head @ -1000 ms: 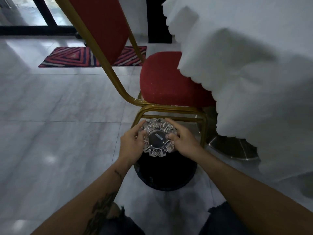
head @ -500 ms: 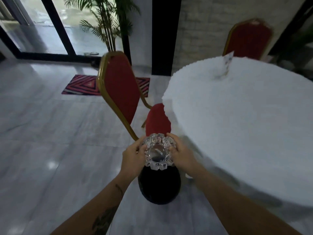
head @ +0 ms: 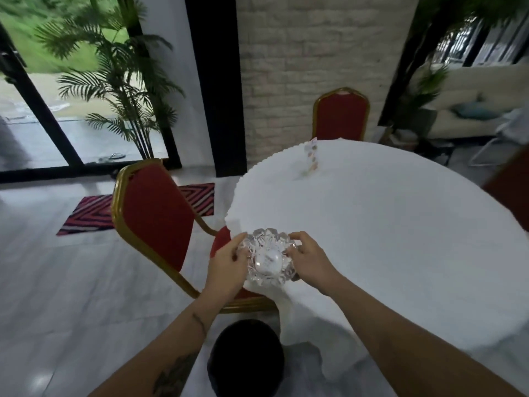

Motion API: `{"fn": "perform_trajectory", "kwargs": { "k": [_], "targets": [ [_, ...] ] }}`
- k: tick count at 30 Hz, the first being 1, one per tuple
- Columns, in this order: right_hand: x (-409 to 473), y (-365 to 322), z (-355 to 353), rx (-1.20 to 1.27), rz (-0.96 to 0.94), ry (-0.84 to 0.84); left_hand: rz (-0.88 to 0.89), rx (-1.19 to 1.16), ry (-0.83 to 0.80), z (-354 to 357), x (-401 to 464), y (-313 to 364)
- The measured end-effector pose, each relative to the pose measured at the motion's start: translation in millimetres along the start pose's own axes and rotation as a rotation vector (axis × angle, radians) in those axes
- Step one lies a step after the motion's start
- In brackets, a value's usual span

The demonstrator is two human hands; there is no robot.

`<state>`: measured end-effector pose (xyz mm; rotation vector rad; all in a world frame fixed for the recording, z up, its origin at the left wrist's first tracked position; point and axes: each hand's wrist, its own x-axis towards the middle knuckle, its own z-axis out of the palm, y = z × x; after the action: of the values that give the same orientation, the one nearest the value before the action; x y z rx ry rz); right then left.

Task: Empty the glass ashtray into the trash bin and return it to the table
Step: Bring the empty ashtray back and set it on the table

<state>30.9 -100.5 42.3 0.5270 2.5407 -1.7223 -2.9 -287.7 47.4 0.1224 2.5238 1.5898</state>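
Raised from above the trash bin (head: 246,359), the glass ashtray (head: 267,258) now sits between your left hand (head: 227,263) and right hand (head: 309,260), both gripping its rim, at the table's (head: 400,224) near left edge.

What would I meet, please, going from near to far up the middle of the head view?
Bin → ashtray held between left hand and right hand → table → far chair.
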Motion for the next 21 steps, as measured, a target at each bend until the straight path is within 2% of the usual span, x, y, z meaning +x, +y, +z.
{"fn": "perform_trajectory", "kwargs": {
  "k": [9, 14, 21],
  "targets": [
    [88.0, 66.5, -125.5, -0.036, 0.117, -0.047, -0.191, -0.089, -0.166, 147.0, 66.9, 32.2],
    [126.1, 110.7, -180.4, -0.185, 0.152, -0.031, -0.236, -0.025, -0.257, 220.3, 94.8, 43.6],
    [162.8, 149.3, -213.8, -0.302, 0.210, -0.022, -0.266, 0.129, -0.252, 284.0, 120.4, 55.9]
  ]
}}
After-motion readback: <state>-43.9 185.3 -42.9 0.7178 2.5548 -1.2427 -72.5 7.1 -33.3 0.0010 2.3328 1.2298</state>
